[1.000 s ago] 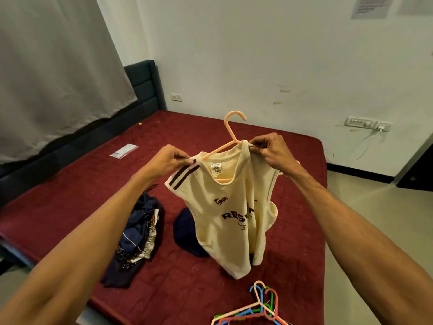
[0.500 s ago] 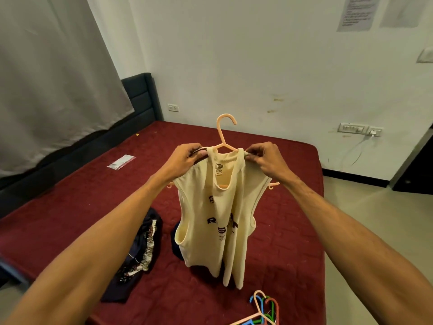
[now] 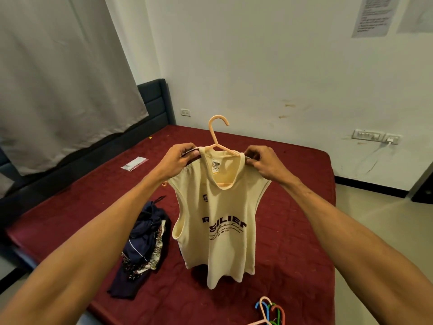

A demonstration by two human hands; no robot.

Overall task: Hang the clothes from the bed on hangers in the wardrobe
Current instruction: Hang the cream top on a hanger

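A bed (image 3: 293, 231) with a dark red cover fills the corner by a white wall. Above it, a cream sleeveless top (image 3: 220, 221) hangs on a peach hanger (image 3: 216, 134). The left hand (image 3: 179, 160) pinches one shoulder strap and the right hand (image 3: 264, 164) pinches the other. A pile of dark clothes (image 3: 143, 245) lies on the cover; more hangers (image 3: 269, 311) lie near its edge.

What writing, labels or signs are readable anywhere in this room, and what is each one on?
"R" and "SILIE": large dark print across the cream sleeveless shirt; a fold hides letters between, last letter unclear.
Small script under that print: too small to read.
White neck label: blurred.
Small dark chest emblem: unreadable.
White paper sheets on the wall: printed lines, too blurred.
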